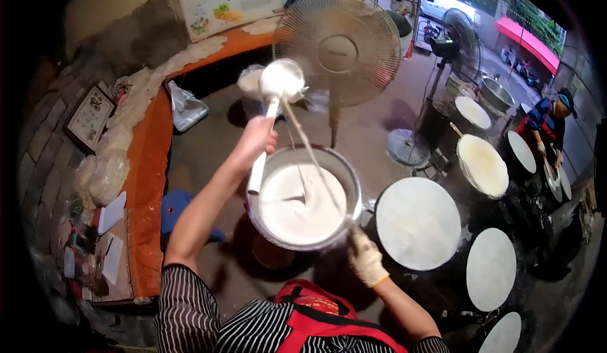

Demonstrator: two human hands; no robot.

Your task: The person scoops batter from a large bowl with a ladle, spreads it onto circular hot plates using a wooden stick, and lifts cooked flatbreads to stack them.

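My bare left hand [256, 139] is wrapped round the white handle of a ladle [282, 80], raised above a large metal pot [355, 185]. Strands of pale batter [300, 207] hang from the ladle down into the pot, which holds more of it. At the pot's lower right rim, my right hand [367, 257] wears a cream glove. Its fingers are closed, but blur hides what they grip. Right of the pot lies a round pale griddle [418, 223] with a whitish surface.
A standing fan [338, 53] is beyond the pot. An orange-edged counter [145, 195] runs along the left. More griddles [491, 269] line the right side, with a stack of pancakes [482, 166]. Another person [549, 122] works at the far right.
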